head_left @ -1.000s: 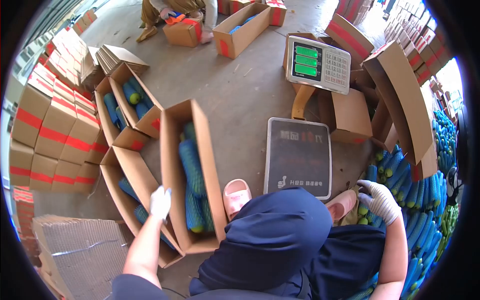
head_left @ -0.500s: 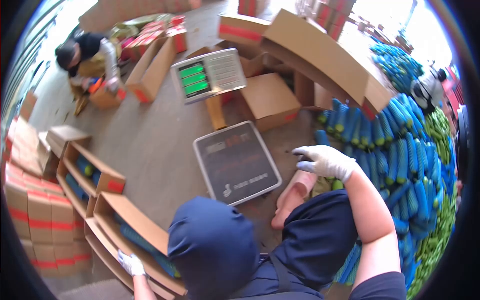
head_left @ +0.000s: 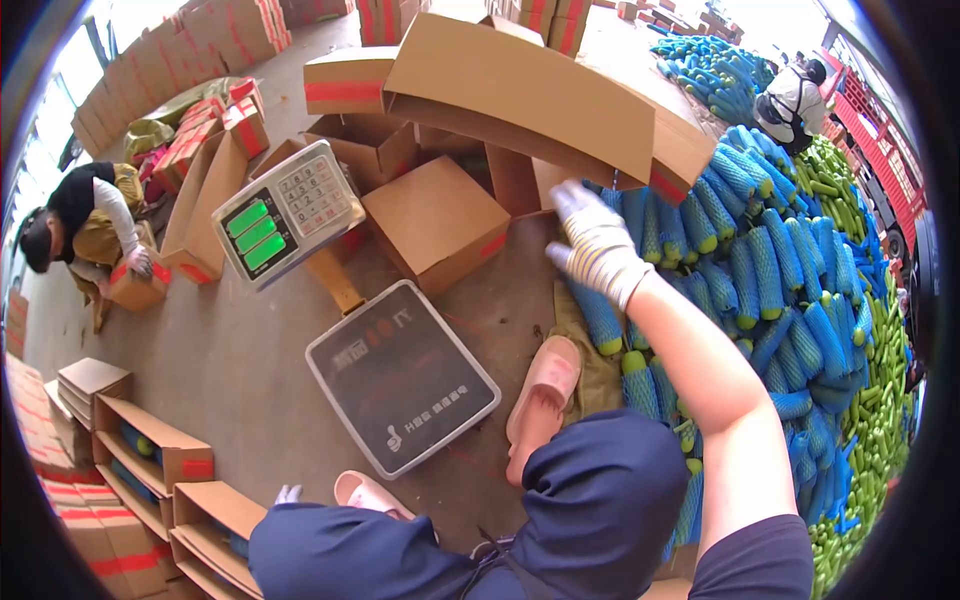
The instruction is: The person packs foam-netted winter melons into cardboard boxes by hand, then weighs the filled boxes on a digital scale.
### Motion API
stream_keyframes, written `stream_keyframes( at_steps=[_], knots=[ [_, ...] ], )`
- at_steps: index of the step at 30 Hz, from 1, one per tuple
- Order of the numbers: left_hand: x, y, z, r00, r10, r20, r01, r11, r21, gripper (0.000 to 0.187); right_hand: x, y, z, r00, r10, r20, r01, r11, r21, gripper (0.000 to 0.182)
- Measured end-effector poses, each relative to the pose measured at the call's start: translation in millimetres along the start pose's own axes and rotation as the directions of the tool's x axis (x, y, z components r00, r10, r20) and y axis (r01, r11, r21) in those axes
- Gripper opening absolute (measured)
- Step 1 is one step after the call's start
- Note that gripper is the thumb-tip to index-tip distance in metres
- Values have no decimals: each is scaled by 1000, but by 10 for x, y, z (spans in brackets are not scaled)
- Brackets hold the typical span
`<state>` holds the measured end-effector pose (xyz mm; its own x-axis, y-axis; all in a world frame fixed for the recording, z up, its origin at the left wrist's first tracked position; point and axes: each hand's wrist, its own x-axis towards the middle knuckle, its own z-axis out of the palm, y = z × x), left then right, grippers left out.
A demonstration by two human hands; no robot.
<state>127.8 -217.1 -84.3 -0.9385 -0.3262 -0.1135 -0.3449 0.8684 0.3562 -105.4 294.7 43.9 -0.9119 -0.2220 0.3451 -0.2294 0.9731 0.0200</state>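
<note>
Two changes: right hand (head_left: 603, 248) now near long carton (head_left: 520, 95), fingers apart; left hand (head_left: 288, 494) mostly hidden, cannot tell grip.

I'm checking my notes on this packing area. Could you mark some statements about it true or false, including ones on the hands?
1. The right hand wears a glove with stripes. True.
2. The left hand is fully in view. False: only its fingertips show past the knee.
3. The scale has a display lit green. True.
4. The blue-netted vegetables are piled to the left of the scale. False: they lie to its right.
5. The person wears black boots. False: they wear pink slippers.
</note>
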Motion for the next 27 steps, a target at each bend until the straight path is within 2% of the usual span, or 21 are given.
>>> stream_keyframes(
  at_steps=[2, 4, 6, 8, 10, 12, 14, 15, 16, 17, 18, 19, 20, 22, 23, 24, 25, 26, 27],
  knots=[
    [42, 254, 106, 1000, -23, 11, 24, 1000, -16, 45, 319, 237, 175, 996, 84, -28, -88, 984, -155, 81],
    [90, 363, 181, 998, -58, 24, 59, 998, -26, 45, 687, 360, 240, 976, 209, 59, -175, 918, -357, 87],
    [100, 3, 244, 993, -111, 32, 112, 993, -39, 44, 989, 650, 562, 978, 189, -88, -207, 827, -523, 90],
    [113, -330, 281, 984, -174, 23, 175, 982, -65, 43, 1328, 995, 905, 949, 217, -227, -303, 824, -478, 89],
    [75, -694, 213, 976, -217, 34, 219, 973, -71, 42, 1589, 1012, 923, 924, 330, -196, -383, 789, -480, 88],
    [81, -1025, 81, 972, -227, 61, 231, 971, -67, 42, 1808, 1290, 1029, 922, 300, -245, -386, 769, -510, 86],
    [176, -1258, -36, 974, -200, 103, 207, 976, -70, 41, 1892, 1472, 854, 933, 297, -202, -359, 806, -472, 65],
    [244, -1319, -78, 976, -177, 128, 188, 979, -76, 40, 1918, 1839, 749, 960, 75, -269, -181, 900, -396, 60],
    [321, -1361, -87, 978, -151, 148, 165, 982, -90, 40, 1885, 2207, 567, 924, -145, -353, 20, 943, -333, 55],
    [369, -1347, -66, 979, -128, 160, 146, 983, -111, 40, 1709, 1622, 70, 942, 281, -184, -330, 876, -351, 44],
    [381, -1305, -27, 981, -110, 162, 133, 982, -137, 39, 1709, 1936, -113, 928, 334, -166, -373, 823, -429, 42],
    [345, -1259, -1, 982, -101, 161, 127, 978, -163, 39, 1447, 1961, -361, 974, 32, -224, -78, 976, -203, 42],
    [269, -1208, -7, 982, -95, 162, 124, 975, -182, 39, 1187, 1801, -651, 978, 62, -199, -100, 977, -187, 43],
    [513, -1014, -221, 999, -33, 8, 34, 968, -250, 34, 623, 1233, -1139, 990, 59, -126, -79, 984, -161, 41],
    [596, -675, -397, 1000, -15, -15, 8, 930, -367, 36, 340, 859, -1334, 994, 73, -79, -72, 997, 6, 28],
    [626, -319, -591, 999, 2, -42, -22, 877, -480, 37, 110, 770, -1418, 996, -59, -62, 58, 998, -16, 26],
    [645, -167, -741, 994, 87, -72, -112, 839, -532, 37, -68, 553, -1484, 984, -176, 34, 178, 979, -97, 25],
    [652, -20, -893, 979, 170, -109, -202, 789, -580, 37, -210, 317, -1402, 991, -73, 112, 57, 988, 142, 21],
    [604, 263, -1059, 968, 196, -154, -249, 793, -556, 37, -305, 139, -1343, 971, -134, 196, 129, 991, 37, 18]
  ],
)
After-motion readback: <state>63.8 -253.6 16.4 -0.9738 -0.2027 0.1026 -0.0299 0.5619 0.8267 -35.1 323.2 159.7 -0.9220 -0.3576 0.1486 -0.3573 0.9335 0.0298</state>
